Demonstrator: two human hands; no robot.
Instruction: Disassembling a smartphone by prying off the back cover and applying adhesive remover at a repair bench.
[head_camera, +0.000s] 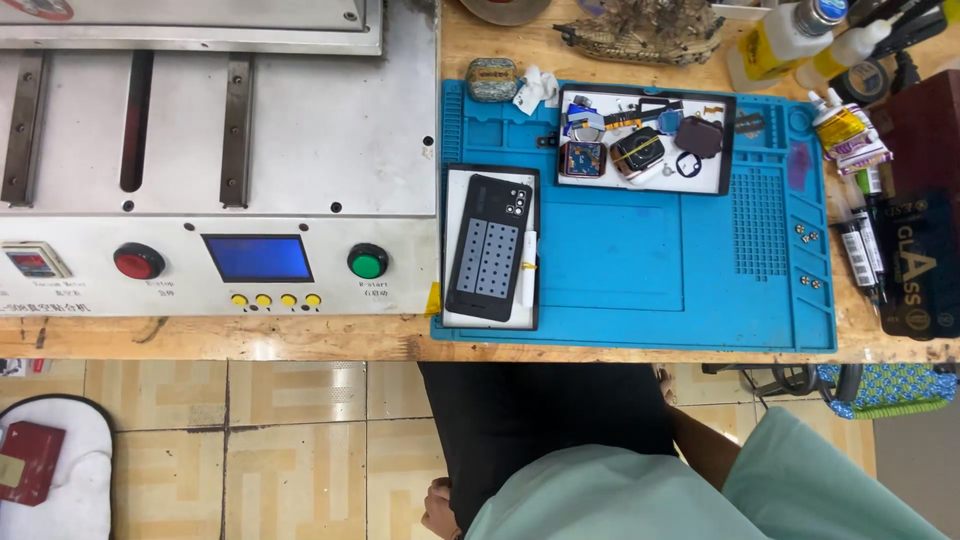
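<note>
**A:** What sits at the counter's left end?

**B:** A grey metal machine (215, 160) with a red button (139, 261), a blue screen (258, 258) and a green button (368, 261) along its front panel, near the front edge.

**A:** And beside it?

**B:** A blue work mat (640, 290) that reaches the counter's front edge. At its left side lies a black-rimmed tray (458, 250) holding a dark phone back (490, 248) and a white stick (528, 266) just beside it. Toward the mat's back edge, a second tray (610, 103) carries small watch parts, among them a square watch body (583, 158).

**A:** The right end?

**B:** Glue bottles (785, 40) at the back right corner, small tubes (850, 135) and syringes (858, 250) just off the mat, and a dark box (920, 260) at the edge.

**A:** Where are the hands?

**B:** Both below the counter, well apart from everything on it. The left hand (436, 508) shows only partly beside the dark trousers; whether its grip is open or closed, I cannot tell. The right hand is out of sight; only a forearm (705, 445) shows from a pale green sleeve (800, 480).
</note>
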